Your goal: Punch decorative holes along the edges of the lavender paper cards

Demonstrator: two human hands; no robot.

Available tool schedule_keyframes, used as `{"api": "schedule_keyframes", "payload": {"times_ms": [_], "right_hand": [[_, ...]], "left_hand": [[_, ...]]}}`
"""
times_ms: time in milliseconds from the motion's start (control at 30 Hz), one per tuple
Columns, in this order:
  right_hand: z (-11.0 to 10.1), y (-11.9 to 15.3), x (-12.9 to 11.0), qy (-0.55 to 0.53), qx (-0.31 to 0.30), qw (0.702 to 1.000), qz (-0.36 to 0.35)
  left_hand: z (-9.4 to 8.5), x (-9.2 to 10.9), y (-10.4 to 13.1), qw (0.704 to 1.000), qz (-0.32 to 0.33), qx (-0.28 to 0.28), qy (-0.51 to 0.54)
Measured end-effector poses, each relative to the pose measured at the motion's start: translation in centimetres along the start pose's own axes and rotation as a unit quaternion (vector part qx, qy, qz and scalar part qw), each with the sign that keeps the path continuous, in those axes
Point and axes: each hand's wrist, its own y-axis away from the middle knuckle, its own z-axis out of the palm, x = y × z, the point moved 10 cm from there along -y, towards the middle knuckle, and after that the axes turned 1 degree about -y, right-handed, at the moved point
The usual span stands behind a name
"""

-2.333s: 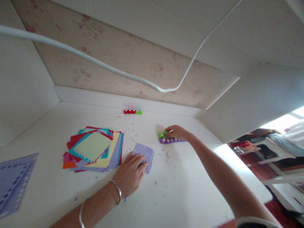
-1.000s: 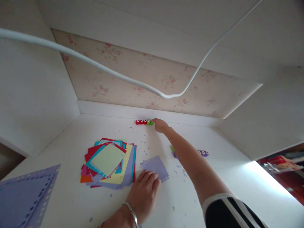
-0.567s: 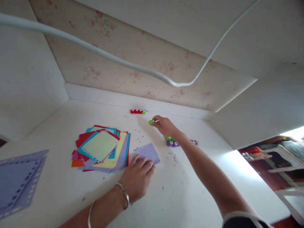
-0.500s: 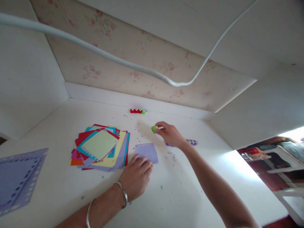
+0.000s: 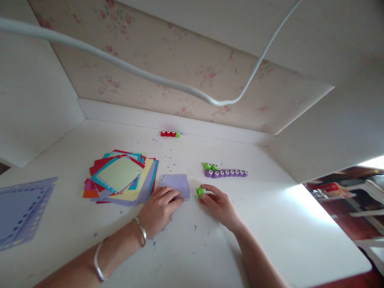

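My left hand has its fingers over the lower edge of a small purple paper square, with the thumb bent in at that edge. The paper has a row of punched holes along its left side. Just right of the paper, my right hand pinches a small green craft punch between thumb and fingers. The punch's slot faces the paper, with a small gap between them. Beyond my right hand stand a row of purple craft punches and a green pair of punches.
A stack of coloured paper squares lies left of my hands. Larger purple sheets with punched borders are at far left. Red punches with a green one stand near the back wall. Purple paper bits dot the white table. A white cable hangs across above.
My right hand has brought the green punch toward me, down beside the paper's right edge. My left hand's fingers have drawn in at the paper's lower edge. The view has shifted slightly.
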Motion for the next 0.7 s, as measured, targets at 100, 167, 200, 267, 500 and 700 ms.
{"api": "schedule_keyframes", "payload": {"times_ms": [100, 167, 200, 267, 500, 700], "right_hand": [[-0.5, -0.1, -0.4, 0.062, 0.017, 0.997, -0.030], [-0.8, 0.0, -1.0, 0.100, 0.032, 0.992, -0.068], [-0.8, 0.1, -1.4, 0.116, 0.036, 0.988, -0.091], [-0.5, 0.4, -2.2, 0.143, 0.037, 0.980, -0.132], [0.9, 0.9, -3.1, 0.172, 0.020, 0.971, -0.166], [0.9, 0.9, -3.0, 0.174, 0.027, 0.971, -0.164]], "left_hand": [[-0.7, 0.4, -0.3, 1.000, 0.012, 0.010, -0.016], [-1.2, 0.7, -0.4, 0.999, 0.023, 0.026, -0.022], [-1.5, 0.9, -0.4, 0.999, 0.029, 0.037, -0.026], [-2.0, 1.3, -0.4, 0.997, 0.040, 0.058, -0.034], [-2.7, 2.3, -0.1, 0.992, 0.080, 0.085, -0.038], [-3.4, 2.1, 0.0, 0.990, 0.077, 0.108, -0.043]]}}
